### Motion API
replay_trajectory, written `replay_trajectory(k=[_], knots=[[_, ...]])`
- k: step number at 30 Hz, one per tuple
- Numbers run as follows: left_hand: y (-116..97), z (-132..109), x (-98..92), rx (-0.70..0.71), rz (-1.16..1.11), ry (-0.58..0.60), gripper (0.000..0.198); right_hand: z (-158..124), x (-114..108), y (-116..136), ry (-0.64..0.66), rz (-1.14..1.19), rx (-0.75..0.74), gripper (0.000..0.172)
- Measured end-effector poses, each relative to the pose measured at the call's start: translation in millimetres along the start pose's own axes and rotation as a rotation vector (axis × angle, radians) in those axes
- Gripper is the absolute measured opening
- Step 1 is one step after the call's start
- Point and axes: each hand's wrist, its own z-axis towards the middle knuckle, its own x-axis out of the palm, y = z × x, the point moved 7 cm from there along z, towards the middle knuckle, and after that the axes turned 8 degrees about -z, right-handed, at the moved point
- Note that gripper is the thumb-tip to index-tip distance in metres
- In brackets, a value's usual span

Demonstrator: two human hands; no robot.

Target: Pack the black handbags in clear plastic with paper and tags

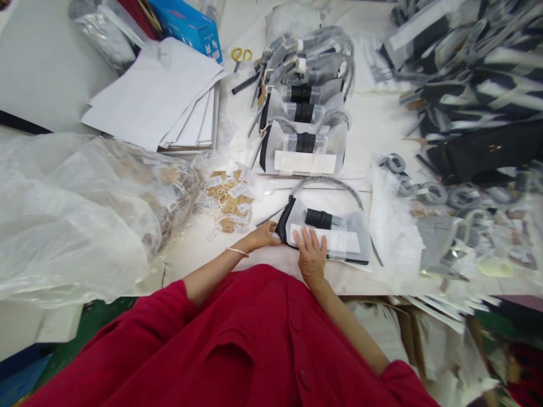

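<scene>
A black handbag (285, 220) lies on the table in front of me, largely covered by white wrapping. A black band (319, 219) crosses its upper middle, and a white paper strip (339, 241) lies along its lower side. Its wrapped grey strap (328, 181) arches away behind it. My left hand (266, 235) grips the bag's left end, with the fingertips partly hidden at the edge. My right hand (312, 255) rests flat, fingers spread, on the strip and the wrapping. Left of the bag is a small heap of brown tags (231, 204) with white strings.
Several similarly wrapped bags (305, 161) stand in a row beyond. More dark bags (487, 144) and coiled straps (432, 193) are piled at right. To the left are a plastic sack (72, 209), white sheets (148, 93) and a blue box (186, 25). Yellow-handled scissors (241, 55) lie at the back.
</scene>
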Motion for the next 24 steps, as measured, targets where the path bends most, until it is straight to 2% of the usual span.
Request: replay_trajectory(k=[2, 3, 4, 6, 8, 10, 14, 17, 20, 22, 24], knots=[[-27.0, -16.7, -16.5, 0.203, 0.159, -0.157, 0.059, -0.7, 1.3, 0.6, 0.008, 0.012, 0.006, 0.062], [-42.7, -24.7, -16.1, 0.345, 0.245, -0.204, 0.062, -0.8, 1.9, 0.9, 0.013, 0.020, 0.009, 0.062], [-56.0, -31.0, -8.3, 0.492, 0.321, -0.201, 0.063, -0.7, 2.3, 1.3, 0.014, 0.028, 0.012, 0.061], [-67.3, -34.9, 22.0, 0.721, 0.419, -0.069, 0.063, 0.2, 2.5, 3.2, 0.015, 0.036, 0.012, 0.057], [-59.8, -28.2, 50.9, 0.833, 0.480, 0.050, 0.060, 1.7, 0.8, 5.3, 0.018, 0.037, 0.012, 0.051], [-43.5, -15.5, 65.1, 0.845, 0.508, 0.064, 0.056, 3.1, -5.4, 5.0, 0.022, 0.057, 0.011, 0.047], [-21.4, -3.8, 66.4, 0.835, 0.496, 0.051, 0.051, 3.3, -35.8, -13.9, 0.025, 0.150, -0.061, 0.045], [-19.8, -5.8, 64.4, 0.825, 0.492, 0.088, 0.049, 4.8, -59.3, -55.5, 0.063, 0.051, -0.024, 0.066], [-21.6, -6.2, 64.0, 0.814, 0.500, 0.097, 0.048, 7.3, -64.4, -96.9, 0.167, -0.085, 0.014, 0.097], [-21.7, -5.0, 64.1, 0.818, 0.505, 0.096, 0.048, 7.0, -59.6, -112.6, 0.233, -0.126, -0.003, 0.103], [-20.6, -3.2, 64.3, 0.823, 0.503, 0.102, 0.046, 4.6, -54.5, -120.0, 0.251, -0.141, -0.018, 0.102]])
